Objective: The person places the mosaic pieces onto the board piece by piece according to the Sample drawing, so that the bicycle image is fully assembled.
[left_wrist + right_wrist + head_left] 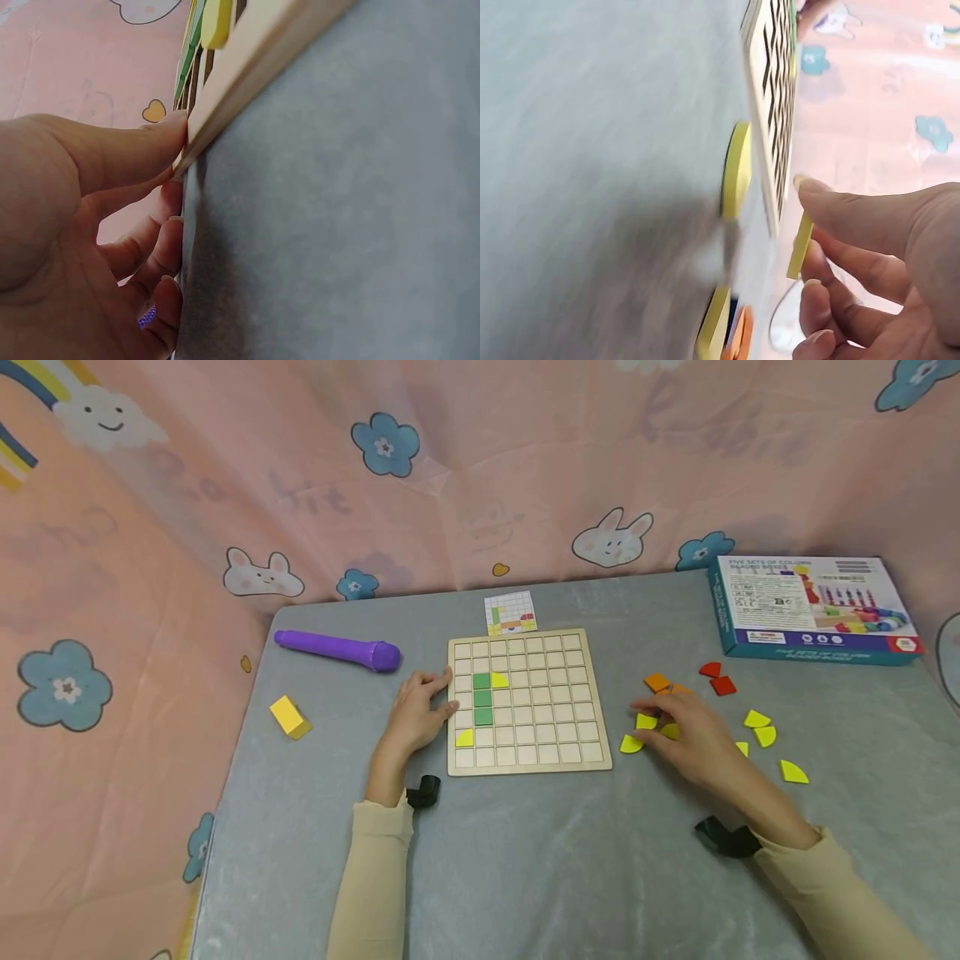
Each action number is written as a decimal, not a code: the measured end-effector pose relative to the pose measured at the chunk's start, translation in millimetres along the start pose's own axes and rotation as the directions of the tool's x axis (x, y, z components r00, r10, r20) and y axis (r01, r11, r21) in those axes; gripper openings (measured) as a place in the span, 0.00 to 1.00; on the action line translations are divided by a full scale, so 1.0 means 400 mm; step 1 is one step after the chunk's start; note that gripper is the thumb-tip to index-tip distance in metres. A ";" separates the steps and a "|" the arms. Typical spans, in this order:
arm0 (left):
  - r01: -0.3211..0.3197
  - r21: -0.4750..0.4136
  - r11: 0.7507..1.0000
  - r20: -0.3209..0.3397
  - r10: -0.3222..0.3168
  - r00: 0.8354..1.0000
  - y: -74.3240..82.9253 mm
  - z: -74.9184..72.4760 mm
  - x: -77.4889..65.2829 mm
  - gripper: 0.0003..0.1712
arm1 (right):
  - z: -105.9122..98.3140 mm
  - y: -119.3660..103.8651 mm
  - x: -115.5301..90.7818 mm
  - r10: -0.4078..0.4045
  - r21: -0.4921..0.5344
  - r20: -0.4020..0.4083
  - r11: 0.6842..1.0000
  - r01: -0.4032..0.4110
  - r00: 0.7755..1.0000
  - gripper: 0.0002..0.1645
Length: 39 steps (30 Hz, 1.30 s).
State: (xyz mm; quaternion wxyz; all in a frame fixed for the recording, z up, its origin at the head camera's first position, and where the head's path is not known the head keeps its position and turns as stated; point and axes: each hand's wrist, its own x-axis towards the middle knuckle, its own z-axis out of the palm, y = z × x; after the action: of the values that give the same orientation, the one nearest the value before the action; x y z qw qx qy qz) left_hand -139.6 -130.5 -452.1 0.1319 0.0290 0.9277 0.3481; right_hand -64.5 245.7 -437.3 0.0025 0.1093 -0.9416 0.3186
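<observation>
A wooden grid board (529, 772) lies flat on the table. Set in it are green square tiles (482, 698) in one column and yellow quarter-circle tiles (465, 738). My left hand (411, 714) holds the board's left edge, its thumb on the rim in the left wrist view. Over to the right, my right hand (693, 739) pinches a yellow quarter-circle tile (800, 247) between thumb and fingers, lifted off the table. Beneath that hand lie another yellow tile (631, 744) and orange tiles (657, 682), partly hidden by the fingers.
A small pattern card (511, 612) lies behind the board. Red tiles (723, 685) and more yellow tiles (793, 772) are scattered on the right, before a teal-edged box (817, 610). On the left are a purple microphone-shaped object (337, 648) and a yellow block (290, 717).
</observation>
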 end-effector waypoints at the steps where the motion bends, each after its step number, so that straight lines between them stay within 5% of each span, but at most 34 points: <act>1: -0.001 0.000 1.000 -0.001 0.001 1.000 0.000 0.000 0.000 0.37 | 0.004 -0.008 0.006 -0.022 0.000 -0.008 1.000 0.022 1.000 0.24; 7: 0.001 -0.001 1.000 -0.005 -0.001 1.000 -0.003 0.002 0.004 0.36 | 0.039 -0.079 0.049 -0.035 0.063 0.090 0.998 0.029 0.995 0.22; 14: 0.005 0.006 1.000 0.002 -0.005 1.000 -0.002 0.000 0.001 0.36 | 0.104 -0.166 0.110 -0.179 0.128 0.151 0.979 0.160 0.972 0.15; 23: -0.003 0.011 1.000 0.002 0.003 1.000 -0.003 -0.001 0.002 0.36 | 0.175 -0.233 0.166 -0.272 0.273 0.190 0.938 0.215 0.943 0.14; 32: -0.007 0.008 1.000 -0.002 0.007 1.000 -0.004 -0.002 0.002 0.36 | 0.235 -0.266 0.191 -0.298 0.349 0.224 0.913 0.209 0.928 0.16; 39: -0.007 0.003 1.000 -0.004 0.007 1.000 -0.007 -0.001 0.004 0.36 | 0.259 -0.288 0.201 -0.222 0.314 0.216 0.938 0.148 0.951 0.14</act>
State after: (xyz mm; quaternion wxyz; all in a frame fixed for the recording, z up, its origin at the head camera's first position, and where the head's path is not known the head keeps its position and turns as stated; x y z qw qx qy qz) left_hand -141.2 -132.5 -454.0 0.1286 0.0316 0.9284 0.3471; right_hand -112.2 78.1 -445.0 -0.1014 0.2360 -0.8620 0.4371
